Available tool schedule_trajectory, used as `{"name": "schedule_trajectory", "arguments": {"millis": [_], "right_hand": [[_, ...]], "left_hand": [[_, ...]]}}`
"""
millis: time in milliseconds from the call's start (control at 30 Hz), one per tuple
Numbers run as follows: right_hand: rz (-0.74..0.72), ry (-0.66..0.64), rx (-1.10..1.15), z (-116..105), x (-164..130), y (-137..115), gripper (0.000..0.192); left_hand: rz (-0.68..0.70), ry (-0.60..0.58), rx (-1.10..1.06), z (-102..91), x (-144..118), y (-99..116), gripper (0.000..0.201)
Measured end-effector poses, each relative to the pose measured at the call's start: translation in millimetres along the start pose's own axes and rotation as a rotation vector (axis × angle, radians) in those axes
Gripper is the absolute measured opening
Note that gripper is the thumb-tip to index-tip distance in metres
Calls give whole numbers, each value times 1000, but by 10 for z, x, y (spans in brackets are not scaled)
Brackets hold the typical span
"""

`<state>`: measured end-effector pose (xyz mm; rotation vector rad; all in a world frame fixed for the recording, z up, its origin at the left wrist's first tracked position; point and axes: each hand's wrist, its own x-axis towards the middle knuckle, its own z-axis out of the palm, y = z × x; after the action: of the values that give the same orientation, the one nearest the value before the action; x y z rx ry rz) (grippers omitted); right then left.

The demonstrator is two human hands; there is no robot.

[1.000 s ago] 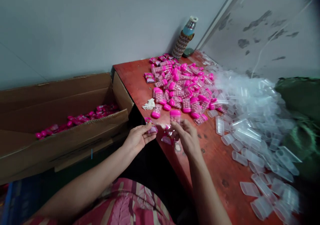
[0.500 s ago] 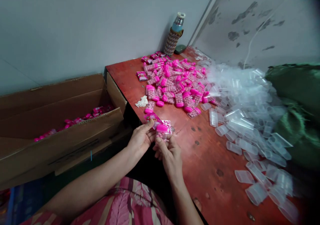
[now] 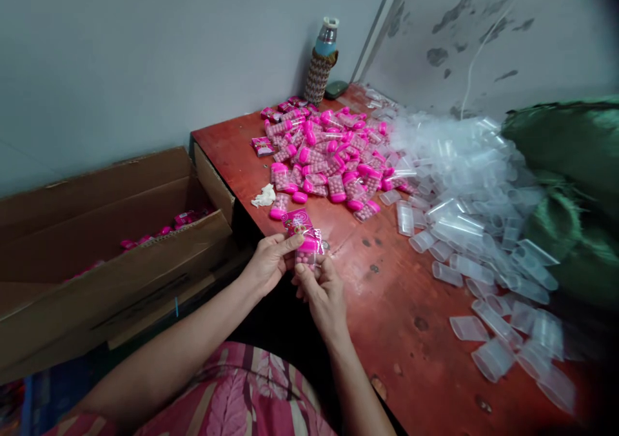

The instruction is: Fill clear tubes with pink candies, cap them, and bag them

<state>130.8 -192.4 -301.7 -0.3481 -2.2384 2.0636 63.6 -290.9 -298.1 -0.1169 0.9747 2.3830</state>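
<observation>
Soft dim daylight, dark warped corners

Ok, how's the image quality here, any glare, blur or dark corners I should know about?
Head view: soft, even light with no hard shadows. The right edge and corners darken, so the green bag goes murky. The clear cups wash into a pale glare further back. Straight lines bend toward the edges, as on the box. The hands and the packet they pinch look slightly soft, so its print cannot be read.

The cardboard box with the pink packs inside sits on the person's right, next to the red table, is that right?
Not quite. In the head view the cardboard box with pink packs inside sits on the person's left, not right. It does stand next to the red table.
</observation>
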Motion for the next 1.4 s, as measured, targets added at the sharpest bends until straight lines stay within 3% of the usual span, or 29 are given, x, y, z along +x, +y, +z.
{"name": "schedule_trajectory", "arguments": {"millis": [267,433,567,667,900,1100,1300,1400], "right_hand": [[38,-139,135,-78,16,-13,19],[-40,49,-84,-113,13,4,19],[25,-86,79,-116,27,2,18],[25,-111,106,-104,41,-13,18],[82,-123,252,-32,31,46,22],[84,-125,414,20,-21,77,28],[97,-68,436,51,37,84,27],[106,-83,431,145,100,55,29]], "left_hand": [[-41,-106,178,-8,28,65,20],[-48,-35,213,23,8,45,18],[-59,-44,177,22,8,23,20],[-52,-60,182,9,6,41,20],[-124,-265,241,-43,-90,81,20],[-63,-36,158,-130,-103,30,24],[-110,-135,90,-100,-205,-49,26],[-105,-158,94,-142,-263,33,26]]}}
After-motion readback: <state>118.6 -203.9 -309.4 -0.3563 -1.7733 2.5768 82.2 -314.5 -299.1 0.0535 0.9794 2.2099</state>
